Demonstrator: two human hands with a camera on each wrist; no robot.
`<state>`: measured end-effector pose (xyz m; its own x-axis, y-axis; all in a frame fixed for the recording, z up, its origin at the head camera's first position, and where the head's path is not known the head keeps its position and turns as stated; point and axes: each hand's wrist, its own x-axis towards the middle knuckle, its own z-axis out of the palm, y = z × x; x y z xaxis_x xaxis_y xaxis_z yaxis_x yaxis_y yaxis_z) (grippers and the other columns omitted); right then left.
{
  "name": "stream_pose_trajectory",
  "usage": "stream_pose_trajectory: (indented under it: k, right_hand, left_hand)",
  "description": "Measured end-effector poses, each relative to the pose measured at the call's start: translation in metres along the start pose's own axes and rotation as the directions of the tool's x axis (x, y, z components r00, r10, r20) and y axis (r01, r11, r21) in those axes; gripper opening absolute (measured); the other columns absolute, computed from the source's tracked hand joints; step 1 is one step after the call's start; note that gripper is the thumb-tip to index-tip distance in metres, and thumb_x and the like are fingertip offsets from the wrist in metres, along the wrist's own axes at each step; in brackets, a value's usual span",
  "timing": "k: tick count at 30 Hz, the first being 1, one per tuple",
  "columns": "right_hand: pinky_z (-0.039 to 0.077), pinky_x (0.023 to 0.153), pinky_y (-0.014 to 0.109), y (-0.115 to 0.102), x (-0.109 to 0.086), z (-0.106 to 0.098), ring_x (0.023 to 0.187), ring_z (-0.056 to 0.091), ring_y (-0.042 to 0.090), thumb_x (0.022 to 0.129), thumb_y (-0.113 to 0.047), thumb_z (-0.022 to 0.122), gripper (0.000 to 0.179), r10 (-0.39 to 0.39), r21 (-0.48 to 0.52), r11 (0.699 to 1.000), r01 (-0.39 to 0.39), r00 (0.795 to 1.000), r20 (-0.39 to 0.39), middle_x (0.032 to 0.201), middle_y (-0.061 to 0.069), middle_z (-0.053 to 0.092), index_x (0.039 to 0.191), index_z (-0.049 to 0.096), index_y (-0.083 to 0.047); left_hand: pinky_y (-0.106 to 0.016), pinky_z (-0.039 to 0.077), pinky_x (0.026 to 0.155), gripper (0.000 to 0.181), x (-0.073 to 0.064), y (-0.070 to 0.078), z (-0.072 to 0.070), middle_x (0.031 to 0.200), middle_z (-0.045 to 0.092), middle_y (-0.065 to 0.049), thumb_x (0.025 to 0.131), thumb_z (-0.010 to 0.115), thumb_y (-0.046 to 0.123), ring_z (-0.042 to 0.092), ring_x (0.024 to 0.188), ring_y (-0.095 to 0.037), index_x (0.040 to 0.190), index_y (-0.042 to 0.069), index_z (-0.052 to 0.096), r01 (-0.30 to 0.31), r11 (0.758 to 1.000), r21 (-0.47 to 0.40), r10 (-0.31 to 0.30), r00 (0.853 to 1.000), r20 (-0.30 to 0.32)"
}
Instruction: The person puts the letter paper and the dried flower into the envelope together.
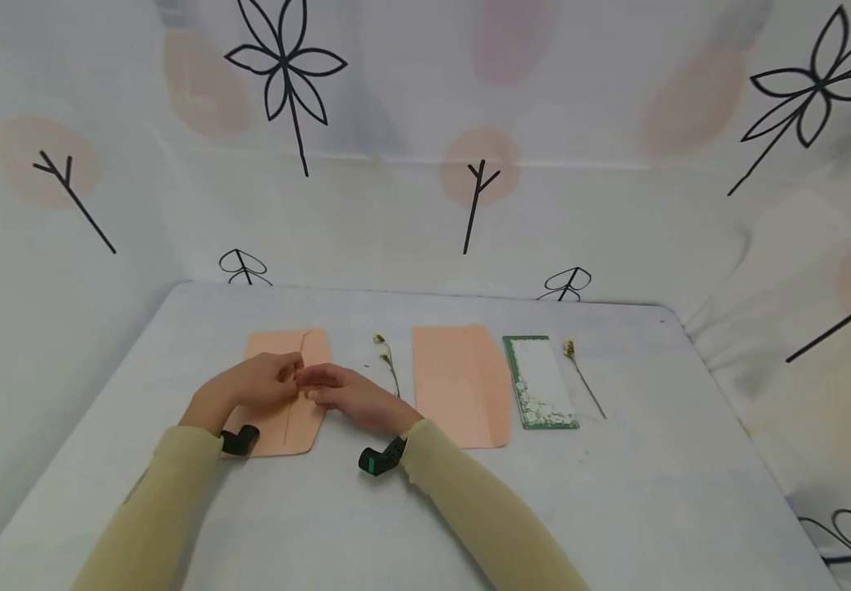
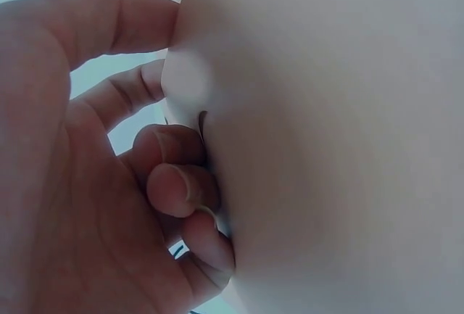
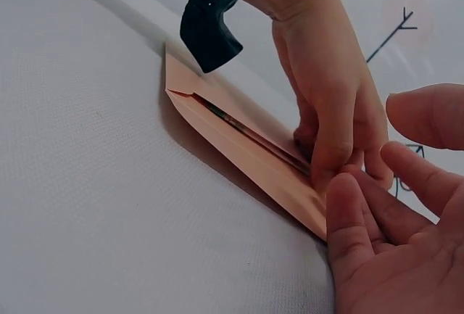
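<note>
My left hand (image 1: 263,380) lies over a peach envelope (image 1: 268,439) on the left side of the table, and its curled fingers pinch the edge of the envelope's opening. My right hand (image 1: 359,400) comes in from the other side, thumb and forefinger tips meeting at the same edge, close to the left fingertips. In the right wrist view a strip of dark green, patterned card (image 3: 230,121) shows inside the envelope's slit. A pale, blurred surface fills much of the left wrist view, beside the curled left fingers (image 2: 174,191). The fingertips partly hide the pinched edge.
To the right of my hands lie a dried flower stem (image 1: 390,365), a second peach envelope (image 1: 447,386), a white card with a green floral border (image 1: 543,382) and another dried flower (image 1: 583,377). A patterned cloth (image 1: 395,213) hangs behind the white table (image 1: 661,492).
</note>
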<state>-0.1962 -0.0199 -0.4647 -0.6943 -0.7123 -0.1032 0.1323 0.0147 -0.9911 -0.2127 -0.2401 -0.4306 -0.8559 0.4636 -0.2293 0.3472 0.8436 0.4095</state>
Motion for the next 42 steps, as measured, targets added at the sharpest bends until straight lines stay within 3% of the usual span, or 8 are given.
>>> stream_pose_trajectory:
  k: [19,30,42]
  right_hand:
    - [0.047,0.088,0.027,0.002,-0.006,-0.002,0.114,0.058,0.018,0.100,-0.005,0.057,0.033,-0.027,0.058,0.998,0.030,0.999,-0.043,0.127,0.006,0.063,0.132,0.056,-0.001]
    - [0.049,0.093,0.030,-0.006,-0.015,-0.013,0.113,0.063,0.017,0.101,-0.008,0.058,0.034,-0.018,-0.007,1.000,0.018,0.999,-0.047,0.123,0.005,0.065,0.134,0.056,-0.003]
    - [0.049,0.094,0.033,-0.031,-0.039,-0.036,0.108,0.064,0.018,0.102,-0.012,0.057,0.028,-0.034,-0.122,0.992,0.016,0.988,-0.148,0.119,0.006,0.066,0.128,0.060,-0.002]
  left_hand:
    - [-0.034,0.037,0.063,0.007,0.000,0.002,0.000,0.070,0.044,-0.001,0.091,0.057,0.017,0.049,0.068,-0.017,0.098,0.018,0.056,0.014,1.000,-0.021,-0.013,1.000,0.022]
    - [-0.034,0.035,0.062,0.009,0.002,0.004,-0.002,0.068,0.044,0.000,0.089,0.059,0.017,0.049,0.067,-0.017,0.094,0.018,0.052,0.010,1.000,-0.019,-0.010,1.000,0.013]
    - [-0.033,0.032,0.061,0.010,-0.001,0.007,-0.002,0.067,0.040,0.001,0.085,0.059,0.015,0.047,0.065,-0.017,0.092,0.017,0.051,0.047,0.998,-0.046,-0.046,0.999,0.028]
